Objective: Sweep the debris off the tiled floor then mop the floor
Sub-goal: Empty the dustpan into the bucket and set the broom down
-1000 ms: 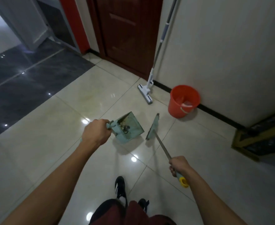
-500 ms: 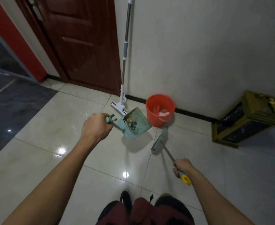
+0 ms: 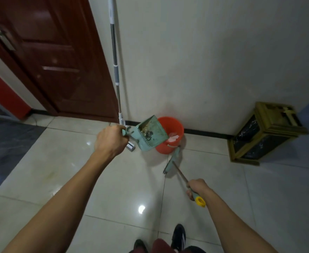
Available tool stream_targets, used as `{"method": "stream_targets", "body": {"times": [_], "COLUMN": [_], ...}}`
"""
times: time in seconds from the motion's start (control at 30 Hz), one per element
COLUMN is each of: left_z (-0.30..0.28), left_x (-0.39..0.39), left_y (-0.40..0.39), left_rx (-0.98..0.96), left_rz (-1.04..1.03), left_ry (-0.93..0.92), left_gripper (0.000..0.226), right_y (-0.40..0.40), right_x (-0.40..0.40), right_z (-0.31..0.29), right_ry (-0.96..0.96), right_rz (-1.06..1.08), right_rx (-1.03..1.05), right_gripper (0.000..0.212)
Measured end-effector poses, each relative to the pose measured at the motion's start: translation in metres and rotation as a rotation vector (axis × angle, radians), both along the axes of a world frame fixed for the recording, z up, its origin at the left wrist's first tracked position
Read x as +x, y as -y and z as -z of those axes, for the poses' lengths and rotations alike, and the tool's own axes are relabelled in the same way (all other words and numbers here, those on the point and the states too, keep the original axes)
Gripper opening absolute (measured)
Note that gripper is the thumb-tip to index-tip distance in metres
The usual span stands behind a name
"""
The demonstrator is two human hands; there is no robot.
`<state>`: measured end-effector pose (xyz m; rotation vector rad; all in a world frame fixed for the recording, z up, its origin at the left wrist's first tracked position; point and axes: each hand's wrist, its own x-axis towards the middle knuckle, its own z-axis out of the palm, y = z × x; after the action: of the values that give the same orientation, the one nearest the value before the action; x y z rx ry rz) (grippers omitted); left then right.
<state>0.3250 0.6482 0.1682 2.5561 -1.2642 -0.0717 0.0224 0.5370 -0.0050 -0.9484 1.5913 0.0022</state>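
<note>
Overhead, dustpan (image 3: pixel 151 135) holding debris (image 3: pixel 147 133), bucket (image 3: pixel 173 133) below

Two hands show: the left hand (image 3: pixel 110 142) holds one teal dustpan (image 3: pixel 150 135), the right hand (image 3: pixel 197 187) one broom (image 3: pixel 175 164). One orange bucket (image 3: pixel 173 129) stands against the wall, with one mop (image 3: pixel 115 70) left of the bucket and one gold-framed bin (image 3: pixel 264 134) right of the bucket. Two black shoes (image 3: pixel 178 236) stand on the tiled floor (image 3: pixel 113 189).
</note>
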Motion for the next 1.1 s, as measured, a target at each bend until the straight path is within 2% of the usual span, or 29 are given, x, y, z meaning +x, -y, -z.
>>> {"method": "stream_targets", "body": {"times": [0.13,0.23,0.37,0.5,0.63,0.77,0.93,1.1], "left_z": [0.006,0.011,0.015,0.015,0.022,0.034,0.038,0.029], "left_x": [-0.01,-0.024,-0.046,-0.07,-0.088,-0.105,-0.128,-0.139], "left_y": [0.044,0.075,0.106,0.129,0.147,0.158,0.169,0.187], "left_rx": [0.038,0.091,0.177,0.321,0.406,0.481,0.547,0.562], "left_rz": [0.086,0.159,0.277,0.409,0.502,0.597,0.7,0.781], "left_ry": [0.065,0.123,0.232,0.335,0.393,0.434,0.528,0.579], "left_gripper": [0.029,0.028,0.025,0.017,0.018,0.02,0.02,0.022], "right_y": [0.022,0.036,0.055,0.071,0.086,0.096,0.105,0.114], "right_x": [-0.005,-0.011,-0.02,-0.03,-0.036,-0.044,-0.056,-0.067], "right_z": [0.01,0.016,0.019,0.03,0.031,0.027,0.027,0.036], "right_ry": [0.032,0.051,0.068,0.05,0.055,0.061,0.072,0.075], "right_rz": [0.046,0.072,0.116,0.064,0.078,0.103,0.11,0.11], "right_rx": [0.019,0.02,0.02,0.017,0.013,0.02,0.036,0.059], "right_gripper": [0.012,0.016,0.009,0.03,0.023,0.007,0.007,0.017]}}
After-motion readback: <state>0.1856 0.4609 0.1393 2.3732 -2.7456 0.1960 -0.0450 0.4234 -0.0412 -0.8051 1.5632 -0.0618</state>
